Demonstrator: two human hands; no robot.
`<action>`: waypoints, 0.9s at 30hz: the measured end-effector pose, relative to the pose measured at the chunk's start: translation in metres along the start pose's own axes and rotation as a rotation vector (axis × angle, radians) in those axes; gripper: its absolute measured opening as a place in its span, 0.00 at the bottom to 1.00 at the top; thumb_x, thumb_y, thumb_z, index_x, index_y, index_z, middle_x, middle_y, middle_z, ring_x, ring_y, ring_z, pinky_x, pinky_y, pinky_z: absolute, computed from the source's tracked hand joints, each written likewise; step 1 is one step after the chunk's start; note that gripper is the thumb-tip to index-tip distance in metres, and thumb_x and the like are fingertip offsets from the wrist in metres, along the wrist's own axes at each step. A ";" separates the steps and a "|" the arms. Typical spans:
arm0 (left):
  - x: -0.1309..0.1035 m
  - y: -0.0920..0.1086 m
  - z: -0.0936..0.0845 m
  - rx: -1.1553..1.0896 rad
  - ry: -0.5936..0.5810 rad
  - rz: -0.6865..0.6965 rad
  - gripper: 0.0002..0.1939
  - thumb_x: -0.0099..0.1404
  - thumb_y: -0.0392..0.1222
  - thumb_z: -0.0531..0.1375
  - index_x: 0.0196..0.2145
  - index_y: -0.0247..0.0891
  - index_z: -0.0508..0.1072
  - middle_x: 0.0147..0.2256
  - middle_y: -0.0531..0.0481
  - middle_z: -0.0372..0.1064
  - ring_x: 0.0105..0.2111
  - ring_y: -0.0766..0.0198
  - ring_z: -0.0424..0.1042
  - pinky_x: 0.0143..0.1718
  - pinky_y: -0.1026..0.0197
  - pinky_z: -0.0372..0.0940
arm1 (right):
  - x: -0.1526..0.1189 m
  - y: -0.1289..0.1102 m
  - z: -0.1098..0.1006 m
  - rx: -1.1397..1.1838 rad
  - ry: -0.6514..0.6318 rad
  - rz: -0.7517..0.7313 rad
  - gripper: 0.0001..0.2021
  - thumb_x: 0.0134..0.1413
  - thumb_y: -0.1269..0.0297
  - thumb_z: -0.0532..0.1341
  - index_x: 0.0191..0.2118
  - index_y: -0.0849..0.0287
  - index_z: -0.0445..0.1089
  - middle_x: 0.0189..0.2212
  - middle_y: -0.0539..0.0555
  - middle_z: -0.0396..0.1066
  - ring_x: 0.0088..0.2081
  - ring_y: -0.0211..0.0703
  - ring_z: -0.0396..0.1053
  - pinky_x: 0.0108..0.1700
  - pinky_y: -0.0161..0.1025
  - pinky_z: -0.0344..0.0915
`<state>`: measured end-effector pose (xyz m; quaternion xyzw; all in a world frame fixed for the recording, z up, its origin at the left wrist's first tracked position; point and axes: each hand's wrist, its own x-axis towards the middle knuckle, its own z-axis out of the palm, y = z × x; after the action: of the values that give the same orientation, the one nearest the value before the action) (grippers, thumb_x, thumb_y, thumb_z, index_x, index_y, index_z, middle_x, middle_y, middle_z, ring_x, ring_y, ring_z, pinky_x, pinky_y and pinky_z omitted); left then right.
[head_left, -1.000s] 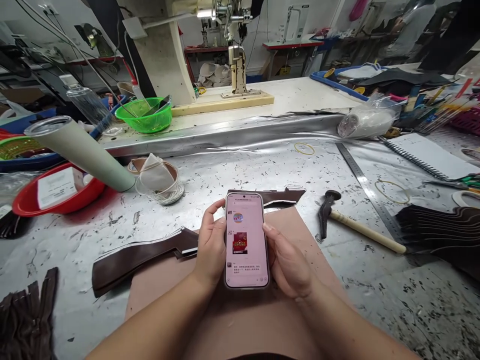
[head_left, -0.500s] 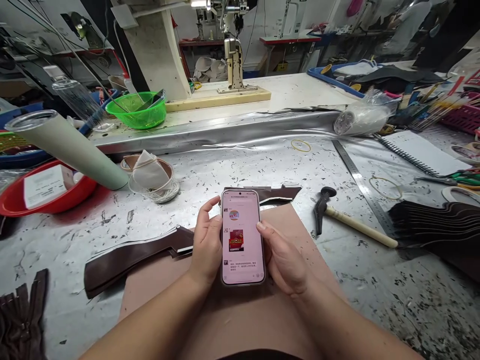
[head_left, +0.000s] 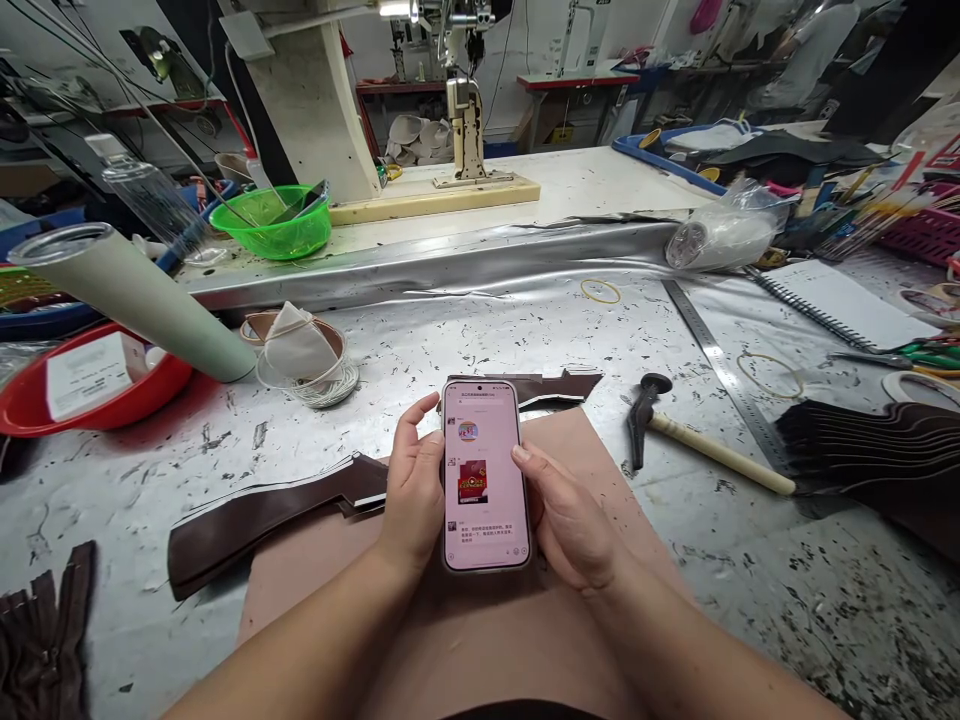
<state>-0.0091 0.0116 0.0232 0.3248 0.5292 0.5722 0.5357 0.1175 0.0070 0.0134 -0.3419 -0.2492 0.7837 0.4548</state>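
Your left fingers (head_left: 417, 460) and right fingers (head_left: 534, 466) curl partly closed around opposite edges of the phone (head_left: 486, 475), holding it upright-facing between them, above the pinkish board (head_left: 600, 470) on the desk (head_left: 420, 340)

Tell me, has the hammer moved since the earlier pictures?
No. The hammer lies as before beside the metal ruler, its handle's end still near the ruler's lower end; only the whole view has shifted.

No wording can be read for certain: the small characters on the phone (head_left: 486, 475) at center and the print on the white box (head_left: 90, 375) at left are too blurred.
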 end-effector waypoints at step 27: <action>-0.001 0.001 0.000 0.016 -0.004 0.000 0.18 0.62 0.44 0.53 0.50 0.42 0.60 0.21 0.56 0.67 0.19 0.69 0.64 0.20 0.68 0.61 | 0.001 0.001 0.000 -0.001 -0.001 0.007 0.15 0.54 0.55 0.58 0.44 0.57 0.70 0.41 0.54 0.75 0.44 0.47 0.70 0.46 0.43 0.65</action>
<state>-0.0089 0.0111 0.0240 0.3304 0.5327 0.5673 0.5340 0.1167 0.0073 0.0125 -0.3429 -0.2487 0.7853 0.4515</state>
